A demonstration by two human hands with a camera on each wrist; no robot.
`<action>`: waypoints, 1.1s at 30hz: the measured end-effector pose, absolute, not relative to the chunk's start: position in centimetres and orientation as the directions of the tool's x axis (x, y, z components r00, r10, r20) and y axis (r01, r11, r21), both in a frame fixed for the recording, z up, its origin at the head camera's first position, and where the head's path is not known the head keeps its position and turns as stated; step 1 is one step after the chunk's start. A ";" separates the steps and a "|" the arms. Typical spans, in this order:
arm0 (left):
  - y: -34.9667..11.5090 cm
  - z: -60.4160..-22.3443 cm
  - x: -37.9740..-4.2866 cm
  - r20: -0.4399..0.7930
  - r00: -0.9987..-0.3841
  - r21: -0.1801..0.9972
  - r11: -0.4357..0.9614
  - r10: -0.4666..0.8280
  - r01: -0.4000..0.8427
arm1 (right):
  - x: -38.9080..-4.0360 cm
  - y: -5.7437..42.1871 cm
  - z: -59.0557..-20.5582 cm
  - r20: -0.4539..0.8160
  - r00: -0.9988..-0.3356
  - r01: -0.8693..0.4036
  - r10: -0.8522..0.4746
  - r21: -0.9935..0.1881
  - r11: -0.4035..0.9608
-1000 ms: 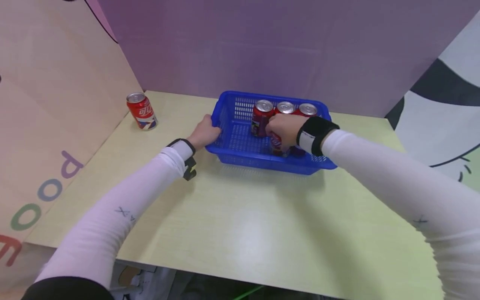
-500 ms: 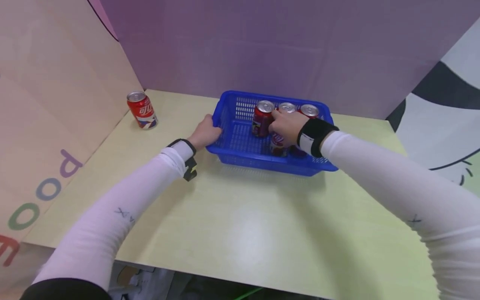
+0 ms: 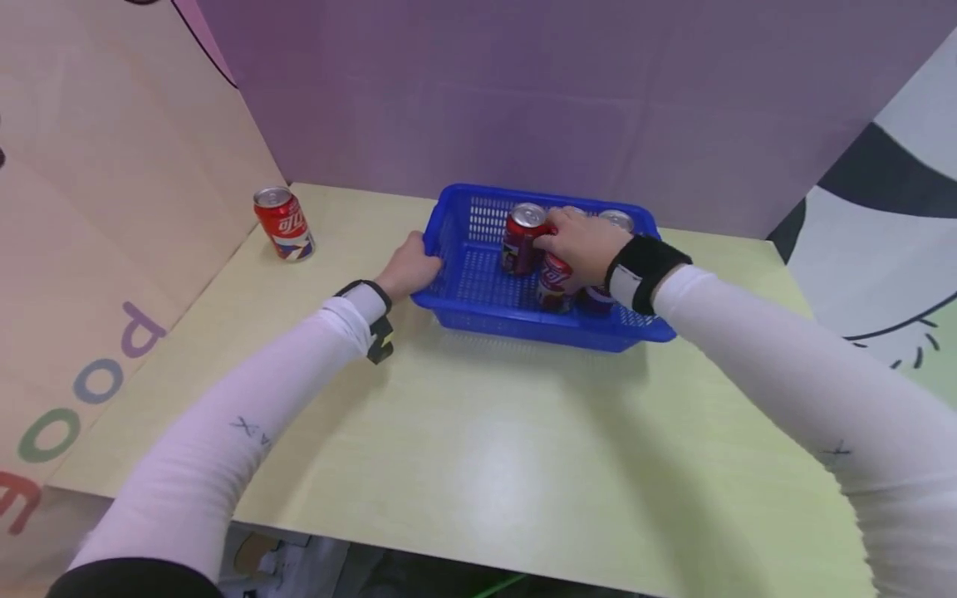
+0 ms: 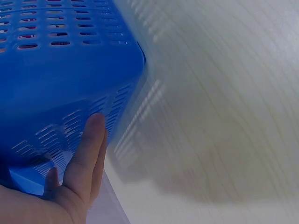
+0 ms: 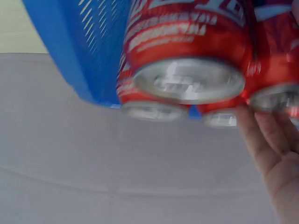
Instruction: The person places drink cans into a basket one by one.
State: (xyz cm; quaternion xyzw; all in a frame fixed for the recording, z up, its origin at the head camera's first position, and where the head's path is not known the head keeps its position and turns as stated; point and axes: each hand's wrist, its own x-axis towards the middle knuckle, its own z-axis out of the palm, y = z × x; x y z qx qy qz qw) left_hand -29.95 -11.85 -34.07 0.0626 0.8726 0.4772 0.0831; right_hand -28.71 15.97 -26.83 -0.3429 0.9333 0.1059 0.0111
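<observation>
In the head view a blue plastic basket point(image 3: 523, 325) stands on the table, holding several upright red soda cans. My left hand point(image 3: 409, 267) grips its left end; in the left wrist view the fingers point(image 4: 84, 158) lie along the slotted outer wall. My right hand point(image 3: 586, 247) is over the cans inside the basket, covering parts of the rear ones. Just below its fingers stands a front can point(image 3: 555, 284), and a rear can point(image 3: 521, 241) is to their left. In the right wrist view the extended fingers point(image 5: 259, 140) touch or nearly touch a can's point(image 5: 275, 95) top edge.
Another red can point(image 3: 284, 224) stands alone at the table's point(image 3: 478, 465) back left, by the beige side wall point(image 3: 134, 166). A purple wall point(image 3: 449, 100) rises close behind the basket. The table's front edge runs along the bottom of the head view.
My right hand has risen a little and shifted slightly right, its fingers coming up off the front can, which now shows more. The left hand and basket have hardly moved.
</observation>
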 end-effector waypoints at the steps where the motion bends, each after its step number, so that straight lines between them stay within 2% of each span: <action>1: -11.8 -34.1 -30.0 -0.085 -0.978 0.842 0.538 0.192 0.032 | -28.5 16.6 -26.2 -0.065 -0.776 -0.628 -0.627 0.162 0.761; 5: -11.7 -34.0 -30.0 -0.080 -0.978 0.838 0.544 0.192 0.038 | -27.2 19.7 -24.0 0.032 -0.846 -0.529 -0.533 0.090 0.844; 10: -12.1 -33.9 -29.8 -0.094 -0.980 0.835 0.550 0.175 0.018 | -25.1 22.9 -23.8 0.052 -0.935 -0.350 -0.352 0.039 0.936; 14: -12.2 -34.0 -29.8 -0.081 -0.980 0.841 0.540 0.183 0.032 | -23.5 24.9 -25.4 0.014 -0.984 -0.178 -0.178 -0.122 0.976; 17: -12.2 -34.1 -29.8 -0.078 -0.980 0.846 0.532 0.185 0.033 | -22.4 25.8 -27.1 -0.057 -0.995 -0.066 -0.083 -0.250 0.966; 20: -12.2 -34.3 -29.7 -0.083 -0.979 0.853 0.521 0.187 0.027 | -21.7 26.2 -29.0 -0.056 -0.996 -0.043 -0.066 -0.341 0.939; 26: -12.1 -34.5 -29.7 -0.093 -0.976 0.862 0.507 0.196 0.019 | -21.1 25.8 -31.9 0.098 -0.995 -0.070 -0.029 -0.450 0.890; 30: -12.0 -34.3 -29.8 -0.095 -0.976 0.859 0.512 0.195 0.019 | -21.0 25.5 -32.6 0.091 -0.995 -0.013 0.042 -0.529 0.848; 33: -12.0 -34.2 -29.9 -0.093 -0.976 0.863 0.505 0.195 0.019 | -21.1 25.3 -32.6 0.089 -0.994 0.005 0.061 -0.530 0.848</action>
